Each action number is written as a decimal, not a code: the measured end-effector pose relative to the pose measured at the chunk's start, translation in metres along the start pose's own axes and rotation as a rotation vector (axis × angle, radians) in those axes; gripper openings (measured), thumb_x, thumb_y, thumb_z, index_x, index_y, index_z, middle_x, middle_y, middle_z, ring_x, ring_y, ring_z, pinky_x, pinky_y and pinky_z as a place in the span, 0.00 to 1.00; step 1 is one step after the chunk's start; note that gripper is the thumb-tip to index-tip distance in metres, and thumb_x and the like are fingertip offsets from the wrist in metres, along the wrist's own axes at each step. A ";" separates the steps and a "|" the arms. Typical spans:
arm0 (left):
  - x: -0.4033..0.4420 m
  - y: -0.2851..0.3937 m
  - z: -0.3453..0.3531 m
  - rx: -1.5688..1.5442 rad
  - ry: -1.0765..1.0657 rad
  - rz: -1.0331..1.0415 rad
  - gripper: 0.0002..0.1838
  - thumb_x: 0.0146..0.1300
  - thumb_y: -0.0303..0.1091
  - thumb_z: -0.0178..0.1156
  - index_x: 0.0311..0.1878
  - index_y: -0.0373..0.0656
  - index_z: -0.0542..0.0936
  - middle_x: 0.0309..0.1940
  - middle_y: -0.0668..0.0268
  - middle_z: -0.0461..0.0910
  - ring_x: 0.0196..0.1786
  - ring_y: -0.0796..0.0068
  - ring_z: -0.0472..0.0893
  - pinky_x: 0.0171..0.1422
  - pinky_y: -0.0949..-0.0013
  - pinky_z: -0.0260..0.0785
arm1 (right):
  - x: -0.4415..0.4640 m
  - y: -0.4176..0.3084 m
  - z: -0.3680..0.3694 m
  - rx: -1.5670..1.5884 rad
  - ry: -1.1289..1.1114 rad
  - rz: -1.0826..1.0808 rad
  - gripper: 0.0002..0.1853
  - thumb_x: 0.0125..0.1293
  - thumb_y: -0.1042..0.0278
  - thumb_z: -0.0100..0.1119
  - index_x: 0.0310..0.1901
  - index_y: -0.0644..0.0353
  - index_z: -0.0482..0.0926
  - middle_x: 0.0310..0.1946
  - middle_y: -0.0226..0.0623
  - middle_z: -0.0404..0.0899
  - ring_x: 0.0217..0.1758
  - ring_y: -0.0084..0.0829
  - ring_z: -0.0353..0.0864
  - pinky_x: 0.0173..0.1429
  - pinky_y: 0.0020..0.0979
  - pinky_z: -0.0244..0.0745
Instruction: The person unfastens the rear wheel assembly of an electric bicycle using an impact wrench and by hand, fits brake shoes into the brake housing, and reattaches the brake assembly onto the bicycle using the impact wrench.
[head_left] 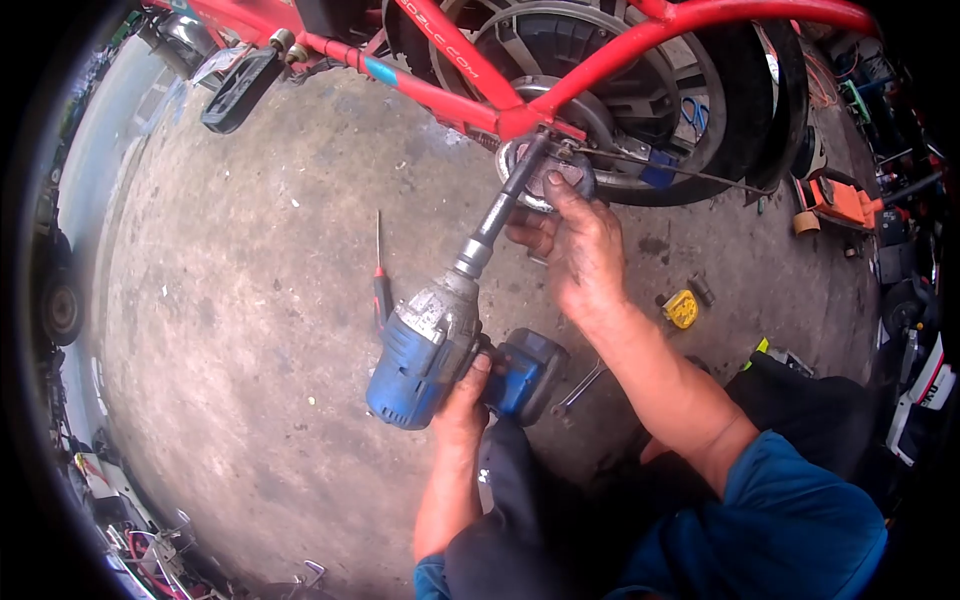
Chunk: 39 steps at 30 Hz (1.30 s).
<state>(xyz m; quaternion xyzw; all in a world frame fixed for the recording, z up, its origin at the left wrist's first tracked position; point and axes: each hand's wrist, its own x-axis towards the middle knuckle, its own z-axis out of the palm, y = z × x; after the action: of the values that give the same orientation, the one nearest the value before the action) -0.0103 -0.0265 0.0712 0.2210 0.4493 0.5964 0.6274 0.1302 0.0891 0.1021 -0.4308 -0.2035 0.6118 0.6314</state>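
Note:
My left hand [463,400] is closed around the handle of a blue cordless impact wrench [405,365]. A long socket extension [498,215] runs from the wrench up to the axle area of a red frame [515,118]. My right hand [582,245] grips a round, dirty metal brake drum [530,172] beside the socket's tip, thumb on its face and fingers curled underneath. The fastener at the socket's end is hidden. Behind the drum stands the wheel [620,90] with its black tyre.
A screwdriver [381,290] lies on the concrete floor left of the wrench. Right of my forearm are a yellow tape-measure-like item [681,309] and a small dark cylinder [703,290]. An orange jack-like tool [840,203] stands at right. A black pedal [240,92] sticks out upper left.

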 end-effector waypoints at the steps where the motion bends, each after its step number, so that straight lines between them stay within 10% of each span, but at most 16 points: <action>1: -0.001 0.000 0.001 0.002 -0.002 0.004 0.20 0.53 0.30 0.65 0.50 0.33 0.75 0.32 0.62 0.79 0.34 0.71 0.79 0.45 0.66 0.74 | 0.001 -0.001 -0.001 -0.002 -0.003 0.002 0.18 0.67 0.61 0.56 0.51 0.65 0.74 0.43 0.40 0.80 0.37 0.34 0.84 0.39 0.30 0.82; 7: 0.001 0.005 -0.020 0.184 -0.244 -0.045 0.22 0.50 0.24 0.66 0.51 0.36 0.76 0.37 0.65 0.78 0.40 0.73 0.78 0.47 0.66 0.73 | 0.002 -0.001 -0.002 -0.007 -0.016 -0.016 0.17 0.65 0.60 0.59 0.50 0.62 0.76 0.42 0.36 0.81 0.39 0.29 0.82 0.40 0.31 0.81; 39: 0.001 -0.001 -0.003 -0.045 -0.161 -0.146 0.27 0.46 0.30 0.65 0.53 0.36 0.73 0.32 0.66 0.74 0.35 0.75 0.74 0.40 0.71 0.66 | 0.004 0.001 -0.012 -0.104 -0.095 -0.088 0.15 0.67 0.64 0.55 0.49 0.65 0.76 0.40 0.39 0.82 0.34 0.30 0.83 0.36 0.29 0.81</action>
<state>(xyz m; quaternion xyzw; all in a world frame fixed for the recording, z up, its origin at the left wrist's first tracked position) -0.0119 -0.0266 0.0687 0.2207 0.3989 0.5393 0.7081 0.1394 0.0895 0.0932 -0.4242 -0.2835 0.5919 0.6240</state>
